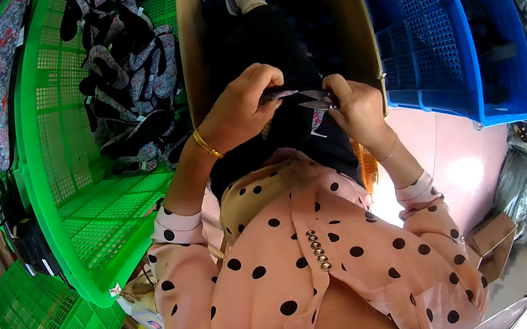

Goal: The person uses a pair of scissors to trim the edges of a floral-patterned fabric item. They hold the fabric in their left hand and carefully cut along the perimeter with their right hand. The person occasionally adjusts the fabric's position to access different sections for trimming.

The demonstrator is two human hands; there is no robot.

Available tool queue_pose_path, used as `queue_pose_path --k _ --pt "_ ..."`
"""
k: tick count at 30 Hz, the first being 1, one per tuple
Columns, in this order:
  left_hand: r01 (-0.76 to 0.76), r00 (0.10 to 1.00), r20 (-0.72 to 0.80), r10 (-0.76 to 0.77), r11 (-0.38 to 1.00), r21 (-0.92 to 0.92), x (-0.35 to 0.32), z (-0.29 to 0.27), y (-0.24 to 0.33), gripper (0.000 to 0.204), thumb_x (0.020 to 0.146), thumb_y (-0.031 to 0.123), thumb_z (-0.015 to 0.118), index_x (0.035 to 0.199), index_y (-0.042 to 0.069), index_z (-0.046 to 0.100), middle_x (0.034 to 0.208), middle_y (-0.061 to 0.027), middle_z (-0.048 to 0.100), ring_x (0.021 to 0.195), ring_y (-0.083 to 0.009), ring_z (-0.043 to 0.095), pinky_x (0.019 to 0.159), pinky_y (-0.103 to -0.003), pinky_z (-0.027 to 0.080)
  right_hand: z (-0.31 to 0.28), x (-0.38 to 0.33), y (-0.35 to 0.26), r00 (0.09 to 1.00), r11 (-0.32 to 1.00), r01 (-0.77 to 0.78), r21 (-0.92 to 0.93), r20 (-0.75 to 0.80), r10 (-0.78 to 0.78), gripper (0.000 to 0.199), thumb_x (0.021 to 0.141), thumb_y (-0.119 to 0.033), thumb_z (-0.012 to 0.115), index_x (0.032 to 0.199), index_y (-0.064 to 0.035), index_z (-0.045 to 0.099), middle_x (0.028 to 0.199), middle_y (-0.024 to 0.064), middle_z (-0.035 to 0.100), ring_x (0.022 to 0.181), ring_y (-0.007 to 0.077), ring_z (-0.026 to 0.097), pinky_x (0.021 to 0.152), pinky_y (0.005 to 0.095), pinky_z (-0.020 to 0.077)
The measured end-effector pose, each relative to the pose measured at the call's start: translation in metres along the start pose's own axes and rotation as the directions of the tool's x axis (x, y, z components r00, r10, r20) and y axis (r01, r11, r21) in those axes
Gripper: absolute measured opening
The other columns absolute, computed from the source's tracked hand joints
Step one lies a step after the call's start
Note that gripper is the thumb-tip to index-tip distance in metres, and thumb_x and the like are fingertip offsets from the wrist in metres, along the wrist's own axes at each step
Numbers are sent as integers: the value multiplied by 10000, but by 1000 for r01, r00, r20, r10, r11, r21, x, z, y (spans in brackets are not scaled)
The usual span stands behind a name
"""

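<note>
Fingers, left to right. Person's left hand [246, 104]: pinching a small patterned fabric piece [281, 95] above black-clad legs [245, 50]. Scissors [320, 106]: blades parted, just beside its tip. Right hand [361, 108]: curled round the handles. Surroundings, likewise: green crate [93, 243] of patterned slippers [149, 72]; cardboard box [360, 11]; blue crate [414, 30].

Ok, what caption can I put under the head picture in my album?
Left hand holds a small piece, right hand holds scissors near it, beside a green crate of flowery pieces.
</note>
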State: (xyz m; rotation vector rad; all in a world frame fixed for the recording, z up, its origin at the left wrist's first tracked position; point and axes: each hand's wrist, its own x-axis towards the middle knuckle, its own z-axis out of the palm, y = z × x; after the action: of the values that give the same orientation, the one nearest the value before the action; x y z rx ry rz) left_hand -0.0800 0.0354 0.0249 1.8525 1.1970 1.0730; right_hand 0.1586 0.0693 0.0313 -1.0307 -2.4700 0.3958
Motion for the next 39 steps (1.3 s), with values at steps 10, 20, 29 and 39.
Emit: queue_pose_path --k 10,20,29,39 --pt "31 957 -258 137 831 556 -7 44 -41 216 702 -69 633 796 70 496 773 -77 481 759 -276 555 638 -368 493 63 -14 10 879 756 -448 477 79 471 276 836 -106 723 1006 -38 516 699 97 613 547 230 599 498 314 448" --pt "46 993 -116 -22 976 212 9 16 -51 317 730 -14 694 1029 77 641 971 -75 619 935 -262 586 839 -337 493 56 -35 55 872 815 -488 314 139 469 407 966 -446 546 958 -43 598 681 167 620 640 296 642 565 346 481" --pt "-146 988 109 111 901 409 37 31 -58 180 719 127 781 882 117 705 886 -16 628 872 -231 567 784 -341 480 43 -15 44 949 952 -302 50 114 295 412 906 -460 612 823 -57 593 625 137 616 560 319 624 492 384 475" --pt "-44 964 262 -45 945 324 50 26 -65 88 772 118 735 792 72 663 766 -30 627 810 -228 562 770 -334 466 52 -12 42 968 971 -238 -41 69 240 404 903 -460 613 778 -76 594 564 125 580 499 301 596 457 367 456"
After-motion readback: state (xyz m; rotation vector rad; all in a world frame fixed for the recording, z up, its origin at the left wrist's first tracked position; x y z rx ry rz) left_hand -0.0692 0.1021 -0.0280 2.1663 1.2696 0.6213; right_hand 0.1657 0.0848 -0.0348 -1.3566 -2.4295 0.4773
